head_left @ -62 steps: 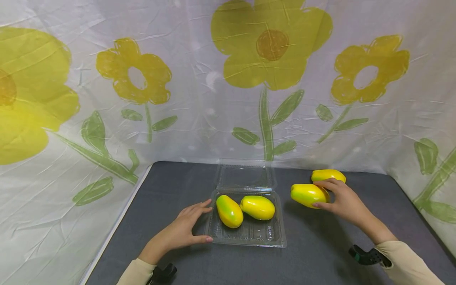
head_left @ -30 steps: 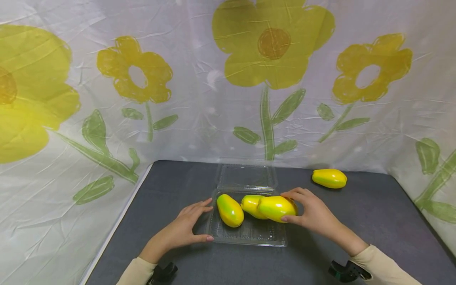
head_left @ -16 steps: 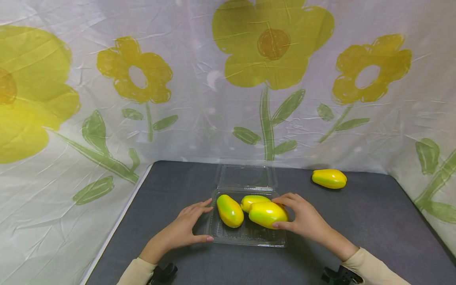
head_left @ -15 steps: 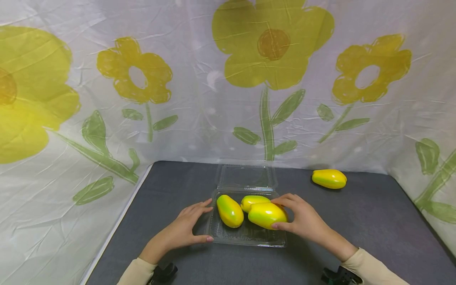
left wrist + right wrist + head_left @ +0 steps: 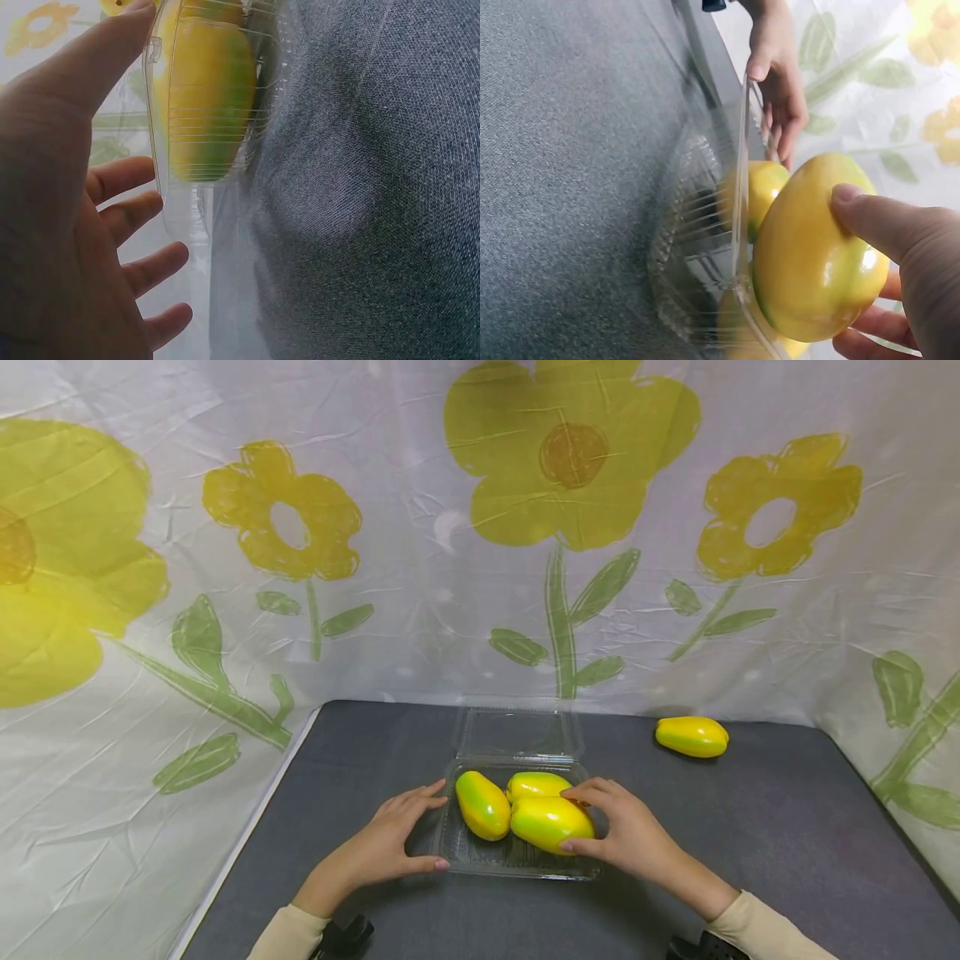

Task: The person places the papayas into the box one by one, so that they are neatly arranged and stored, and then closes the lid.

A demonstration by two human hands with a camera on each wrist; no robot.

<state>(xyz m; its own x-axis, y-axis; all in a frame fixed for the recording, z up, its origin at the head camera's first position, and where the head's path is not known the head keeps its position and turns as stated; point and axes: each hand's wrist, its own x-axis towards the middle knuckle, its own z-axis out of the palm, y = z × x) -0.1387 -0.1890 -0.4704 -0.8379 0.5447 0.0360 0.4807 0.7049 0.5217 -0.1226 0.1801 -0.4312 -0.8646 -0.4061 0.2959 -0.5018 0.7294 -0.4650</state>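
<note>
My right hand [image 5: 626, 831] grips a yellow-green papaya [image 5: 550, 823] by its right end, thumb in front and fingers behind. In the right wrist view this papaya [image 5: 817, 251] sits above the rim of the clear plastic clamshell box [image 5: 517, 867]. Two more papayas lie inside: one at the left [image 5: 482, 806], and one at the back [image 5: 536, 783], partly hidden by the held one. My left hand [image 5: 386, 839] is at the box's left side, thumb and fingers spread, its thumb tip at the rim in the left wrist view.
Another papaya [image 5: 692, 737] lies at the back right of the dark grey table [image 5: 750, 827]. The box's clear lid [image 5: 517, 732] is folded back towards the flower-printed curtain [image 5: 420, 568], which hangs behind the table.
The right hand has carried the papaya leftward from the back right of the table to over the box, then lower and towards the front. The left hand has stayed in place.
</note>
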